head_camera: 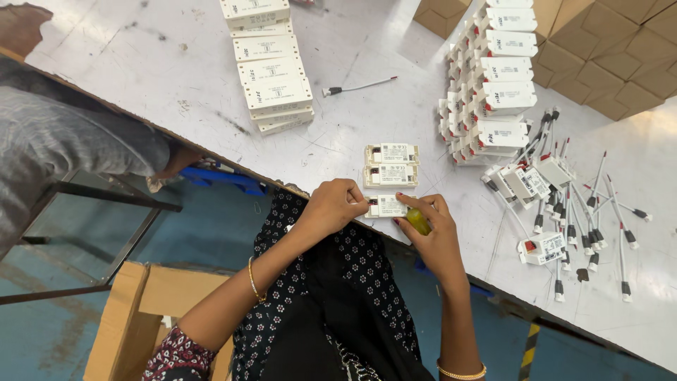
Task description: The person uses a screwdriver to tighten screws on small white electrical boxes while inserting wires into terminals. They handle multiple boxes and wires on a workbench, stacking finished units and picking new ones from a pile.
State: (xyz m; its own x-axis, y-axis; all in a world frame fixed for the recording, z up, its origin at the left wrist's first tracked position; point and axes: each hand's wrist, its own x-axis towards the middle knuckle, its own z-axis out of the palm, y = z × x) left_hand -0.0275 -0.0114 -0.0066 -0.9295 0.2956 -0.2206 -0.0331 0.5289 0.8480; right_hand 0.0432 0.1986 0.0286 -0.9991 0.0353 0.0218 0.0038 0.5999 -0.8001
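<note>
Three small white modules point(390, 176) by the table edge; one loose cable point(358, 87); two hands point(381, 212).

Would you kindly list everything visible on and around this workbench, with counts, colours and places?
Module in hand: one, white, at the near table edge between both hands.
Modules lying flat: two, white, just beyond the held one.
Yellow-green tool: one, in the right hand.
Left stack of modules: several, white, far left of the table.
Right rows of modules: many, white, far right.
Wired leads: many, white with black ends, right side.
Loose lead: one, far centre.
Cardboard boxes: several, brown, top right.
Table: one, white, scuffed.
Another person's sleeve: grey, left.
Left hand: on the module's left end.
Right hand: on its right end, holding the tool.
</note>
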